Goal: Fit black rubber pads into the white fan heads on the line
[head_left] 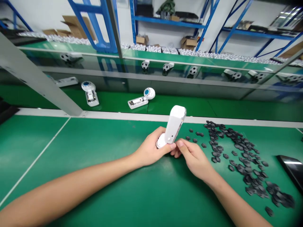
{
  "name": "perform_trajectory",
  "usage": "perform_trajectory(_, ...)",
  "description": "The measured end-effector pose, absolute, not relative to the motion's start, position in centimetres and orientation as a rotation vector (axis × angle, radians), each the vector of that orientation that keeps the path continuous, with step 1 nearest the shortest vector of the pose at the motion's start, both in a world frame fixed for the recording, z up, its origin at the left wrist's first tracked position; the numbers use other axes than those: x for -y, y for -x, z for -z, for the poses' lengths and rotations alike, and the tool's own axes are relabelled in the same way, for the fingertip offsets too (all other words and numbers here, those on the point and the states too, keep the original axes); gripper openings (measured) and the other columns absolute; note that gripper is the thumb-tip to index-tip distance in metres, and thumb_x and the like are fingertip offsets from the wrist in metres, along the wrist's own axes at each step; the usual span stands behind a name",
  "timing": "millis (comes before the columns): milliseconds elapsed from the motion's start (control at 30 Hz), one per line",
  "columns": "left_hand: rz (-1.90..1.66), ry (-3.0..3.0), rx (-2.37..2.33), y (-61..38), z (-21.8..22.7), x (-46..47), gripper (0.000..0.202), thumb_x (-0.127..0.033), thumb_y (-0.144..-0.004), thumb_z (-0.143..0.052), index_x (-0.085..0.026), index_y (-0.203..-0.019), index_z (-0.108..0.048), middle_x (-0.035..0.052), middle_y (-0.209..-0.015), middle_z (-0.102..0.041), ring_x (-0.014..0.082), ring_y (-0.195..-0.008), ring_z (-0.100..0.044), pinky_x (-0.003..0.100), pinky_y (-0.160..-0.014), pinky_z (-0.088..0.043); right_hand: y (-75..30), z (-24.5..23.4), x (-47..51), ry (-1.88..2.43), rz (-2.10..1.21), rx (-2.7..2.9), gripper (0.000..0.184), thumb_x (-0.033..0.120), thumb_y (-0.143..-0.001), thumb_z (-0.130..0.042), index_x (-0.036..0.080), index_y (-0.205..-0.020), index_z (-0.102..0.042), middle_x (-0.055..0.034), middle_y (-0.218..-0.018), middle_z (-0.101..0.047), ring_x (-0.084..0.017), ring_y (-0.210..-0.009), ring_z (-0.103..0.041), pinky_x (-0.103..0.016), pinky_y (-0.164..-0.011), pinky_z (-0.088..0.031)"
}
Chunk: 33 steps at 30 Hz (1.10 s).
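Note:
My left hand (152, 146) is wrapped round the lower, rounded end of a white plastic device (174, 123), whose long body tilts upward, away from me. Beside it, my right hand (193, 154) has its thumb and fingers pinched together close to the device's lower right side. Whatever the pinch may hold is too hidden to make out. Many small flat black plastic pieces (246, 154) lie scattered on the green table (101, 138) to the right of my hands.
Beyond the pale rail (123, 116), a green conveyor belt (182, 104) carries similar white devices (138, 102), opened. Football-patterned ones (167, 66) stand farther back. A grey post (40, 77) rises at left. A dark, shiny object (292, 170) lies at the right edge. Blue shelving (168, 20) stands behind.

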<state>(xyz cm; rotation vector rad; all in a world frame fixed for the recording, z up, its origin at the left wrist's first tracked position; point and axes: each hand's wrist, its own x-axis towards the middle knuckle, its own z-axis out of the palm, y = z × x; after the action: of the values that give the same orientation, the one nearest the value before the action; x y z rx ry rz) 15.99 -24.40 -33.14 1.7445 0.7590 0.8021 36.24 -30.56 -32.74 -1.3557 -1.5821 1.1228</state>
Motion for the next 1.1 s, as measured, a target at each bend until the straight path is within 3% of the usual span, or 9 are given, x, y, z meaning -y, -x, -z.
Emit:
perform_trajectory(133, -0.874, -1.665, -0.860, -14.9, 32.9, 22.2, 0.034, -0.047, -0.093, -0.070, -0.018, -0.109, -0.062, 0.0029, -0.093, -0.066, 0.0163, -0.077, -0.059, 0.028, -0.069, -0.050, -38.8, 32.4, 30.1, 1.352, -1.027, 1.528, 0.045, 0.052, -0.110, -0.042, 0.021, -0.105, -0.074, -0.0050, -0.085, -0.072, -0.019, -0.078, -0.065, -0.031, -0.074, -0.052)
perform_trajectory(367, -0.980, -1.668, -1.298, -10.3, 31.1, 12.5, 0.048, -0.048, -0.091, -0.068, -0.021, -0.130, -0.056, 0.0047, -0.101, -0.067, 0.0154, -0.069, -0.064, 0.021, -0.045, -0.039, -44.0, 32.0, 28.1, 1.645, -0.660, 1.635, 0.043, 0.051, -0.107, -0.046, 0.022, -0.100, -0.076, -0.0029, -0.082, -0.074, -0.018, -0.067, -0.063, -0.031, -0.064, -0.048)
perform_trajectory(467, -0.933, -1.787, -1.549, -7.5, 30.0, 8.0, 0.042, -0.045, -0.097, -0.060, -0.016, -0.127, -0.051, 0.0035, -0.092, -0.066, 0.0146, -0.062, -0.064, 0.021, -0.045, -0.039, -44.7, 32.1, 27.7, 1.687, -0.554, 1.804, 0.031, 0.043, -0.103, -0.056, 0.023, -0.100, -0.079, -0.0041, -0.094, -0.077, -0.021, -0.078, -0.069, -0.032, -0.072, -0.051)
perform_trajectory(600, -0.817, -1.982, -1.715, -5.3, 28.7, 4.6, 0.041, -0.050, -0.089, -0.075, -0.013, -0.088, -0.057, -0.0038, -0.064, -0.051, 0.0142, -0.062, -0.057, 0.022, -0.057, -0.039, -44.3, 32.3, 27.9, 1.651, -0.507, 1.991, 0.022, 0.038, -0.100, -0.064, 0.028, -0.107, -0.082, -0.0042, -0.098, -0.075, -0.021, -0.086, -0.070, -0.033, -0.081, -0.052)
perform_trajectory(667, -0.789, -2.103, -1.771, -5.5, 28.1, 4.1, 0.043, -0.049, -0.084, -0.081, -0.015, -0.077, -0.056, -0.0033, -0.064, -0.048, 0.0170, -0.073, -0.058, 0.025, -0.067, -0.043, -44.0, 32.2, 28.0, 1.650, -0.498, 2.033, 0.021, 0.040, -0.099, -0.065, 0.029, -0.107, -0.082, -0.0037, -0.097, -0.073, -0.020, -0.085, -0.069, -0.032, -0.080, -0.052)
perform_trajectory(767, -0.818, -2.280, -1.780, -7.3, 27.4, 4.0, 0.034, -0.046, -0.095, -0.068, -0.013, -0.097, -0.063, 0.0052, -0.096, -0.064, 0.0223, -0.101, -0.060, 0.034, -0.088, -0.048, -43.7, 31.9, 28.2, 1.645, -0.503, 2.028, 0.023, 0.041, -0.101, -0.063, 0.029, -0.107, -0.081, -0.0031, -0.097, -0.072, -0.020, -0.086, -0.069, -0.033, -0.081, -0.051)
perform_trajectory(833, -0.767, -2.376, -1.725, -9.4, 27.2, 4.1, 0.035, -0.046, -0.102, -0.056, -0.015, -0.114, -0.065, 0.0084, -0.115, -0.066, 0.0237, -0.111, -0.060, 0.036, -0.096, -0.047, -43.5, 31.7, 28.3, 1.633, -0.525, 2.003, 0.025, 0.042, -0.102, -0.060, 0.029, -0.107, -0.081, -0.0029, -0.096, -0.072, -0.020, -0.085, -0.069, -0.033, -0.080, -0.051)
perform_trajectory(1000, -0.327, -2.500, -1.495, -15.9, 28.4, 3.8, 0.056, -0.058, -0.092, -0.069, -0.018, -0.131, -0.066, 0.0095, -0.116, -0.073, 0.0277, -0.106, -0.068, 0.038, -0.096, -0.053, -43.0, 31.9, 28.2, 1.602, -0.525, 1.947, 0.028, 0.040, -0.104, -0.055, 0.027, -0.102, -0.080, -0.0036, -0.096, -0.073, -0.020, -0.082, -0.068, -0.032, -0.075, -0.051)
perform_trajectory(1100, -0.126, -2.500, -1.473, -19.5, 28.9, 3.2, 0.048, -0.048, -0.099, -0.066, -0.017, -0.136, -0.061, 0.0117, -0.127, -0.068, 0.0269, -0.110, -0.068, 0.047, -0.098, -0.056, -43.4, 32.4, 27.8, 1.587, -0.483, 1.901, 0.031, 0.040, -0.104, -0.052, 0.024, -0.100, -0.079, -0.0046, -0.094, -0.074, -0.020, -0.082, -0.068, -0.033, -0.075, -0.051)
